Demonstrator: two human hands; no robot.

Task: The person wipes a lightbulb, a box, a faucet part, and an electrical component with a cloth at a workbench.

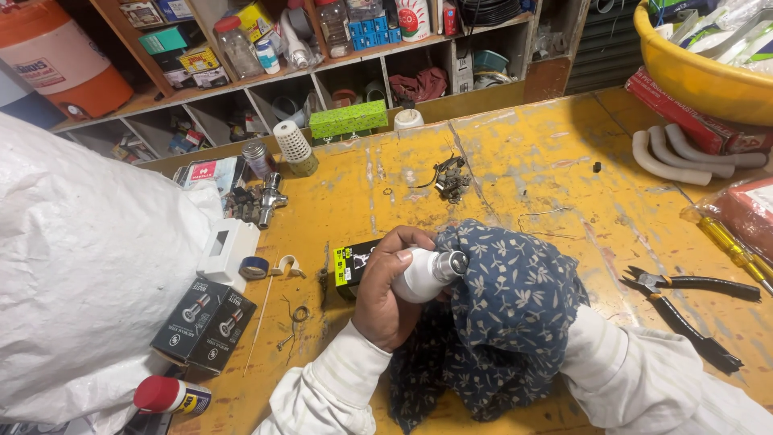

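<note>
My left hand (388, 288) grips a white light bulb (420, 278) by its round body, with the metal screw base (451, 263) pointing right. A dark blue floral cloth (507, 322) is wrapped over my right hand, which is hidden under it, and the cloth presses against the bulb's base. Both hands hover low over the yellow worktable (515, 169), near its front edge. A small black and green box (350, 264) lies just behind my left hand.
A large white sack (80, 266) fills the left side. Two black boxes (205, 322), a spray can (171, 396), a white plastic housing (227, 251) and tape lie left of my hands. Black-handled pliers (684, 302) and a yellow screwdriver (729, 246) sit right. Grey conduit bends (684, 157), a yellow tub (700, 72) and shelves (322, 72) stand behind.
</note>
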